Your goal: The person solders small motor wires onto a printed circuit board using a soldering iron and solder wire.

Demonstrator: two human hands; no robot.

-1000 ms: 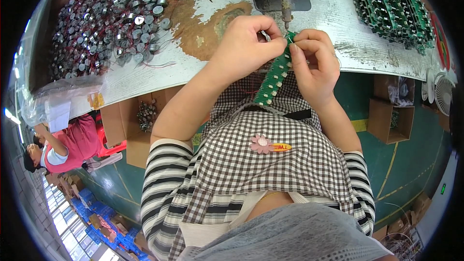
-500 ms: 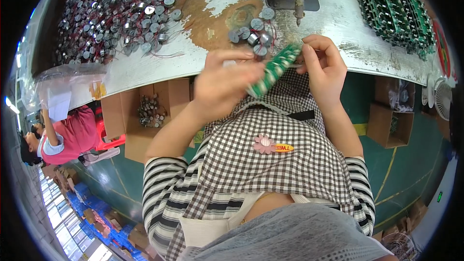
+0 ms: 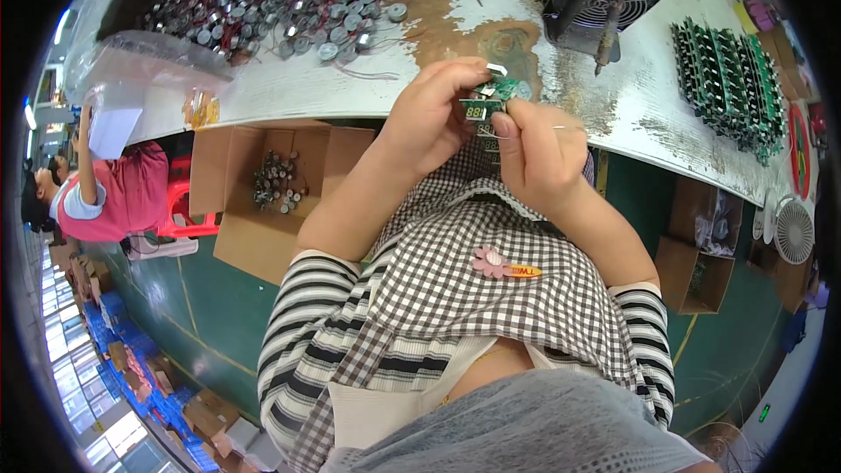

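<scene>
left hand [image 3: 431,120] — curled, pinching | right hand [image 3: 545,147] — pinching, thumb [image 3: 508,138] straight | forearms [image 3: 352,200] converging

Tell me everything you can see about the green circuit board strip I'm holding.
The green circuit board strip has small rectangular displays with pale segmented digits on its visible face and white parts near its upper end. Your left hand and right hand both grip its upper section; the rest runs down in front of the checked apron, partly hidden by the hands.

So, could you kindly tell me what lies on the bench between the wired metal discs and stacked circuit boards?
In the head view, a black fan with a soldering iron before it, and worn benchtop on both sides.
</scene>
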